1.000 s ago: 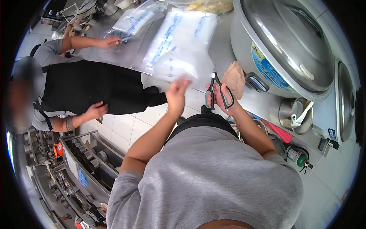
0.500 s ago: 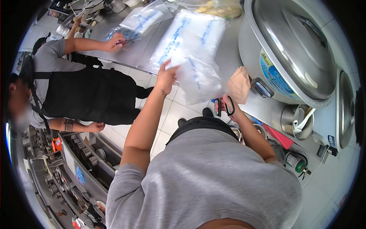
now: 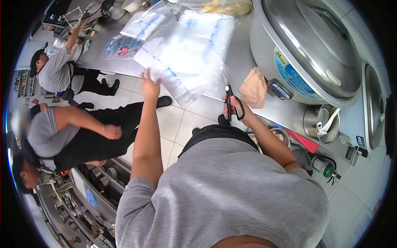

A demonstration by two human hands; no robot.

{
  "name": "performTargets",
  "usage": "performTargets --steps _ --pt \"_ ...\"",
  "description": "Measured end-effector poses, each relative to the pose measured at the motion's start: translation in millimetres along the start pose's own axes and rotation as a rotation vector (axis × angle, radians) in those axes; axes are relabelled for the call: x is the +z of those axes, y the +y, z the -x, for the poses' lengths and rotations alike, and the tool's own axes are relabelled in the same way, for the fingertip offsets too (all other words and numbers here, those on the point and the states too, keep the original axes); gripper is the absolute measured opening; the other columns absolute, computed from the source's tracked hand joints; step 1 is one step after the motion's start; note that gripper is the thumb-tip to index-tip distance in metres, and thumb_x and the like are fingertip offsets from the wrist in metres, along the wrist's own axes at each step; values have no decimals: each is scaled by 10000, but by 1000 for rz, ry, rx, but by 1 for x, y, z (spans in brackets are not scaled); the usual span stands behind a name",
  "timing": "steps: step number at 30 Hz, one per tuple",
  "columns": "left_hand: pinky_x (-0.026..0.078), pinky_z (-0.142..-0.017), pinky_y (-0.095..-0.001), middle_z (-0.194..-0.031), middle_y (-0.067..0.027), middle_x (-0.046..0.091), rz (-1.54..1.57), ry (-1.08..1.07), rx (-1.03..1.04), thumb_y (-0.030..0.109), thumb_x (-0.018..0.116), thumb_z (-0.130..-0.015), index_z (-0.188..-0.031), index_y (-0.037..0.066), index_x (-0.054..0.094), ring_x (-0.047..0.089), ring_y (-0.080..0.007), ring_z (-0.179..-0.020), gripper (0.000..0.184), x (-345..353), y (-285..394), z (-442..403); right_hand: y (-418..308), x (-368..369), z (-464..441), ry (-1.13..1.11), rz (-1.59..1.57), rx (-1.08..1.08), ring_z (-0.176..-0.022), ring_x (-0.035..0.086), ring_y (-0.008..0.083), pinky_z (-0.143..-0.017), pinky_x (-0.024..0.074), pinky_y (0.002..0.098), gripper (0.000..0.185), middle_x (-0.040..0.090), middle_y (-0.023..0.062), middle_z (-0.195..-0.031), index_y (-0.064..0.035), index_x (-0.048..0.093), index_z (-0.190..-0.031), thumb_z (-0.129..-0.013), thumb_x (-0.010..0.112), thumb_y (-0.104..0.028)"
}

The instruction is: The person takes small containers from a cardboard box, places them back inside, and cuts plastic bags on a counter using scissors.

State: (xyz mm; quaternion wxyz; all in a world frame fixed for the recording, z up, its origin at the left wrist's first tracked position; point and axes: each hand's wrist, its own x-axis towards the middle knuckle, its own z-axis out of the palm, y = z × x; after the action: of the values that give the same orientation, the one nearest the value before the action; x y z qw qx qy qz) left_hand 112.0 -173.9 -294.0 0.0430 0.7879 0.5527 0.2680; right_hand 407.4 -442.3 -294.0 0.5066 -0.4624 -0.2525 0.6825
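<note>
My right hand holds black-handled scissors, blades pointing up toward the table's front edge and the plastic. Over the near edge of the stack of clear bags hangs a loose plastic sheet with blue print. My left hand is at this sheet's lower left edge, fingers spread; no grip on it shows. Right of the scissors lies a crumpled brown cloth or paper.
A large lidded rice cooker stands at the right, beside a metal pot with white-handled utensils. Pink scissors lie on a plastic bag at the left. Co-workers stand at the left. A fire extinguisher is below right.
My left hand has moved left, and the loose sheet has shifted left and spread out. The nearby co-worker has let go of the pink scissors and turned away. Another person has come into view.
</note>
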Motion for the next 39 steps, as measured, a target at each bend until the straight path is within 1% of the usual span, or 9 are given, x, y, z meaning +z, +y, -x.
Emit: performTargets --steps 2,4,6,8,15,18,28,35,39 --pt "350 -1034 -449 -1291 -230 502 -184 233 -128 164 760 -756 -1321 34 489 473 -371 -1198 640 -34 50 -5 -2 0 -3 -15 -4 22 -719 591 118 -652 451 243 697 596 14 -816 -22 485 -1240 -921 440 -640" --pt "338 -1028 -466 -1243 -196 535 237 54 113 190 764 -742 -1261 62 528 476 -338 -1204 584 -42 102 -3 -4 -4 -9 -53 2 12 -727 593 120 -662 453 247 709 599 16 -822 -23 485 -1244 -923 417 -651" --pt "396 -965 -441 -1175 -163 585 261 -174 472 168 771 -726 -1177 45 569 523 -333 -1140 509 -38 164 21 -7 -8 -16 -82 4 32 -735 596 122 -669 452 249 719 601 19 -829 -23 485 -1248 -925 395 -659" --pt "410 -937 -420 -1179 -138 587 164 -219 491 188 763 -732 -1152 69 586 530 -313 -1131 471 -16 192 45 -15 -12 -21 -89 -1 72 -744 597 124 -671 450 250 727 603 22 -838 -24 485 -1251 -928 373 -666" --pt "447 -864 -403 -863 -113 686 351 -364 281 177 719 -785 -872 57 679 625 -291 -872 153 2 154 47 -45 -30 -5 -247 -1 177 -719 591 139 -644 427 242 706 593 34 -829 -41 482 -1256 -928 383 -659" --pt "389 -961 -520 -919 -121 668 413 -473 39 200 645 -858 -930 65 646 625 -291 -907 153 -12 146 46 -52 -29 2 -306 53 217 -706 587 131 -628 409 228 718 591 29 -827 -55 495 -1250 -911 393 -680" --pt "426 -962 -425 -833 -115 698 791 -240 -400 245 522 -960 -995 17 589 661 -287 -820 241 -9 154 53 -64 -29 -4 -440 96 333 -730 603 144 -641 447 256 760 593 35 -839 -62 484 -1247 -882 384 -721" --pt "107 -1089 -659 -1213 -131 531 31 -273 221 436 772 -680 -1278 84 501 454 -283 -1219 744 -22 179 58 -40 -20 -39 -281 -31 262 -721 570 166 -680 457 294 784 568 38 -842 -75 482 -1194 -859 338 -768" --pt "116 -1106 -642 -1255 -116 474 41 -267 326 323 811 -622 -1333 100 448 403 -308 -1253 829 -1 198 55 -39 -20 -45 -257 -1 279 -719 569 164 -681 457 289 776 569 36 -822 -75 490 -1191 -862 344 -763"
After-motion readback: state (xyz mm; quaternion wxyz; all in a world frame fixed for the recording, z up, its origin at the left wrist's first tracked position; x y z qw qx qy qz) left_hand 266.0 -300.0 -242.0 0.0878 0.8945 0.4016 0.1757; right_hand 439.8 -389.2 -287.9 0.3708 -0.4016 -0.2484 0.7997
